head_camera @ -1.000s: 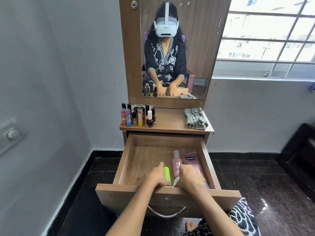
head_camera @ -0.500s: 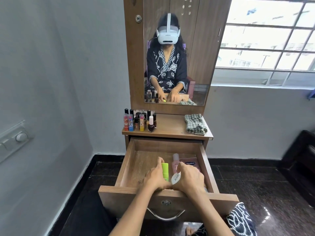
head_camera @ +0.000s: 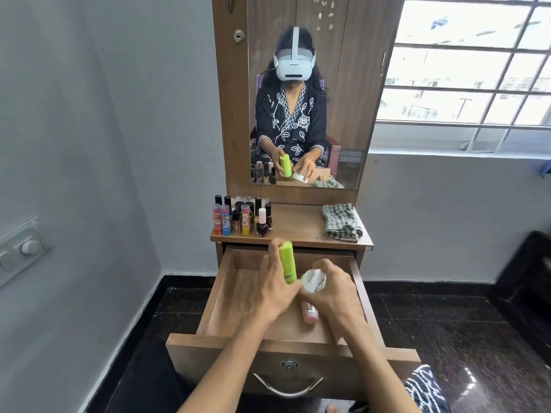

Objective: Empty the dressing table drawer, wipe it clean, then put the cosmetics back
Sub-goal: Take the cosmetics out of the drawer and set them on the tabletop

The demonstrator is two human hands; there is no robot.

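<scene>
The wooden drawer (head_camera: 221,290) of the dressing table is pulled out toward me. My left hand (head_camera: 269,289) grips a lime-green tube (head_camera: 287,262) upright, raised above the drawer near its back edge. My right hand (head_camera: 331,292) holds a small white round container (head_camera: 313,281) just right of the tube, also above the drawer. Under my right hand a pink bottle (head_camera: 310,314) lies on the drawer floor, partly hidden. The left part of the drawer floor is bare wood.
Several nail polish bottles and lip balm sticks (head_camera: 241,217) stand on the left of the tabletop (head_camera: 298,228). A checked cloth (head_camera: 341,222) lies crumpled at its right. A mirror (head_camera: 307,93) rises behind. Grey wall on the left, a window at right, dark floor below.
Both hands have risen out of the drawer, lifting the green tube and the white container toward the tabletop. The camera view has tilted up slightly.
</scene>
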